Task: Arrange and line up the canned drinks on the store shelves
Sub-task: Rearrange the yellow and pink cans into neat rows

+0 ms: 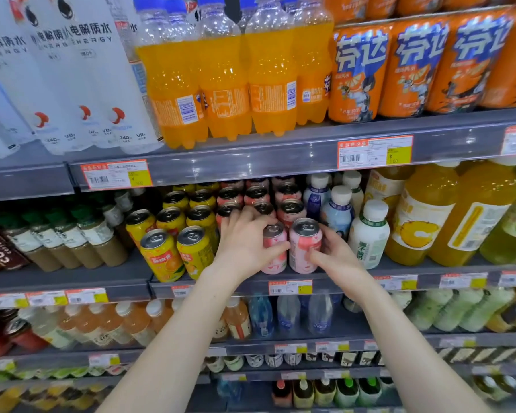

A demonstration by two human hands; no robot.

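Forearms (173,338): both reach up and forward, converging on the middle shelf (116,277).
Pink cans: left pink can (276,257) and right pink can (303,248) stand upright and touching at the front lip, dead ahead.
Left hand (245,245): wraps the left pink can, fingers over its rim.
Right hand (335,256): cups the right pink can, thumb in front.
Judgement: each of the hands is on its own can, equally near; only a short slide left, hemmed by the yellow cans (173,254) and the white bottle (368,234).

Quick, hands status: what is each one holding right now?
Left hand: grips the left pink can.
Right hand: grips the right pink can.
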